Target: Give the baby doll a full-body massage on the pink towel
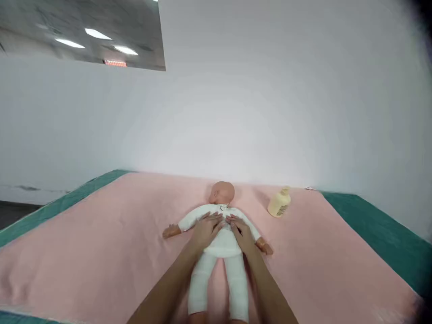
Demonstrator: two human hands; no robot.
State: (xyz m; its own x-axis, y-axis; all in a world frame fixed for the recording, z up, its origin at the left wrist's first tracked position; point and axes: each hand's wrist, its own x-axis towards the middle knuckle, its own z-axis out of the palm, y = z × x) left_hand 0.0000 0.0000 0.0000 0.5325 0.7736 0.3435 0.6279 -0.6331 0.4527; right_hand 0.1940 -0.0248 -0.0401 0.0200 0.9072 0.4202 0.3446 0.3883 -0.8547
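1. Background: pale wall (236,112); pink cloth (84,238) lies over a green surface (371,225), probably as soft padding.
2. Left hand (205,229): flat, fingers extended, resting on torso of doll (222,245); grips nothing.
3. Doll: mid-cloth, head (222,192) toward wall; presumably laid so both hands reach it evenly.
4. Right hand (241,229): mirrors left, open, gripping nothing; symmetry suggests balanced contact.
5. Bottle (278,204): right of doll, apart; likely kept within reach.

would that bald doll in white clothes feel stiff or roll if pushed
The bald doll in white fabric clothing probably has a stiff head, which looks smooth and moulded. Its outspread arms likely resist rolling, and the matte fabric probably isn't slippery.
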